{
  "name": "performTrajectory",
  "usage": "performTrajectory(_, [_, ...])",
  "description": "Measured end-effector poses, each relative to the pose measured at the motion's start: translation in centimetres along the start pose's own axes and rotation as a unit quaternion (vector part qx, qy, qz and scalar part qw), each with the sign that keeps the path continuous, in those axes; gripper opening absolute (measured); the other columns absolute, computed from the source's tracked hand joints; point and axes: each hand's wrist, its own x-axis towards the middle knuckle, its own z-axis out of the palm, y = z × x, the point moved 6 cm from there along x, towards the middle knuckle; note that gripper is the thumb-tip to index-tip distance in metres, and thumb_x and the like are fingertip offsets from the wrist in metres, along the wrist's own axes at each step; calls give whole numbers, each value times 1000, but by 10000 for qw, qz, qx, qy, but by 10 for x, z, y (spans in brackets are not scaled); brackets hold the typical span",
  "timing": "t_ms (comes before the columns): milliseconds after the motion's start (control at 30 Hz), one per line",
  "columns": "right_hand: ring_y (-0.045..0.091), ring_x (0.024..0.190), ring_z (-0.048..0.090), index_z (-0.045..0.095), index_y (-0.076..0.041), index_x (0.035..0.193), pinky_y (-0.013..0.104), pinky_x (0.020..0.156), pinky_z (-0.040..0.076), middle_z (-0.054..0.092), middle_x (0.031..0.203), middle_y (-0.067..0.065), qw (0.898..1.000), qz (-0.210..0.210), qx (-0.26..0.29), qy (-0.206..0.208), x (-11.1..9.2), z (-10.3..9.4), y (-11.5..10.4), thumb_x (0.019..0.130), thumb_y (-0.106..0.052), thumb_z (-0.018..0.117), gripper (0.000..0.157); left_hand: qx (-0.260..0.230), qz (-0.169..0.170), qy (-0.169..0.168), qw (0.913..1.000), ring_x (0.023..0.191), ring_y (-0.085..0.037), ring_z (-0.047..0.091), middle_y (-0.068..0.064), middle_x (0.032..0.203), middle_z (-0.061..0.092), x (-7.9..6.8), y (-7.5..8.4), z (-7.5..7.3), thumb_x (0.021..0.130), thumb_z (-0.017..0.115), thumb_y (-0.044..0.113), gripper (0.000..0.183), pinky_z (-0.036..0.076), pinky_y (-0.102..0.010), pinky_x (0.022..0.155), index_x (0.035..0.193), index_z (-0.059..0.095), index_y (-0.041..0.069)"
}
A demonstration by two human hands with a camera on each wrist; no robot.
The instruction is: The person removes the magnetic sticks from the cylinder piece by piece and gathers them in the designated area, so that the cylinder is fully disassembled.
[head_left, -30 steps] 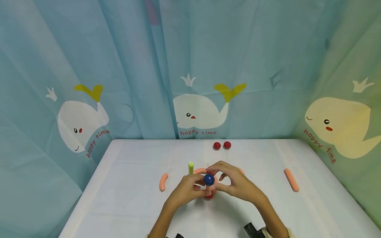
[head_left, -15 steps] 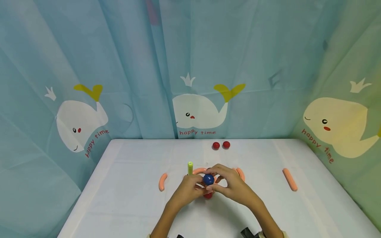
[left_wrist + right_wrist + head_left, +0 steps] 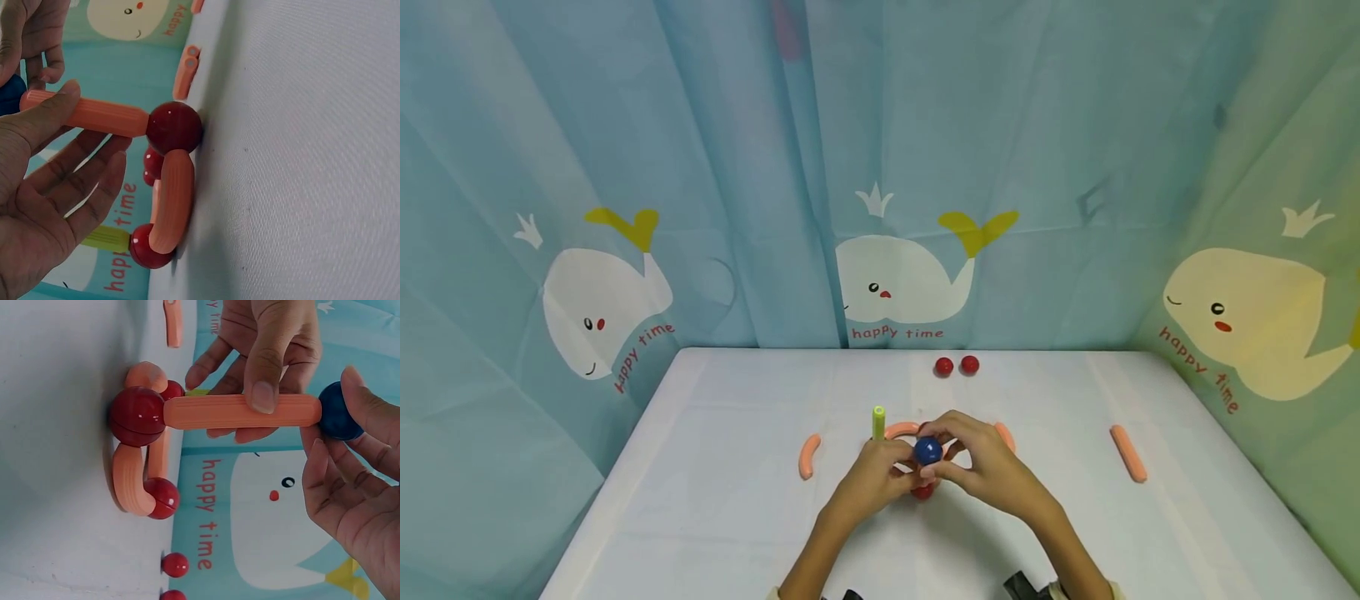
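An orange stick (image 3: 206, 412) stands upright on a red ball (image 3: 137, 415), which is part of a frame of red balls and curved orange sticks (image 3: 175, 200) on the table. My left hand (image 3: 872, 479) grips this upright stick between thumb and fingers. On the stick's top end sits a blue ball (image 3: 928, 450), pinched by the thumb and fingers of my right hand (image 3: 988, 462). From another red ball (image 3: 150, 247) of the frame rises a yellow-green stick (image 3: 878, 422), beside the left hand. In the head view both hands cover much of the frame.
Two loose red balls (image 3: 943, 367) lie near the far edge of the white table (image 3: 715, 517). A curved orange stick (image 3: 808, 457) lies to the left, a straight orange stick (image 3: 1128, 453) far right. Behind the table hangs a whale-print curtain (image 3: 760, 167).
My right hand has shifted slightly left and closer to the left hand. The stick below the blue ball, seen earlier in the head view, is now hidden by fingers.
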Motion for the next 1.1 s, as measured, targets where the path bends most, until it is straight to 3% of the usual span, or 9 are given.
performTrajectory(267, [9,84,68,62,-12,111,26,75,58,65,104,-1,9995,272,151,113,0,-6,2,85,-19,75,30,93,253,-47,9996,84,-1,65,1,89,74,1,1,1,87,74,23,14,53,-13,71,91,75,9])
performTrajectory(467, [11,86,70,62,-10,113,25,78,58,66,106,1,9986,364,256,280,1,-8,9,86,-15,74,30,72,203,-65,9997,80,-1,62,1,86,72,1,2,-1,87,74,22,12,52,-14,70,88,74,10])
performTrajectory(600, [15,88,70,62,-7,117,26,75,58,66,108,5,9964,578,100,608,2,-16,21,85,-13,75,35,38,97,-156,9998,83,-3,61,1,90,71,0,0,0,88,72,27,19,51,-12,70,96,74,10])
performTrajectory(767, [26,94,70,60,-6,124,25,76,56,65,113,15,9833,1489,-26,1047,3,-43,58,89,-18,72,39,174,-183,-197,9995,90,-1,60,6,98,71,0,-2,2,89,71,30,22,52,-15,74,104,74,14])
performTrajectory(933, [36,105,66,59,-4,126,37,84,56,65,117,22,9595,2457,-398,1316,7,-73,110,91,-26,70,43,348,-356,-214,9985,87,0,59,8,94,69,-1,-5,5,88,72,28,13,51,-13,73,93,72,16])
performTrajectory(1100, [45,111,62,58,4,125,48,84,55,63,120,30,9417,2968,-957,1261,14,-90,160,91,-18,70,43,241,-254,-180,9992,87,3,62,5,91,70,-2,-5,9,89,72,25,12,52,-13,74,82,67,16])
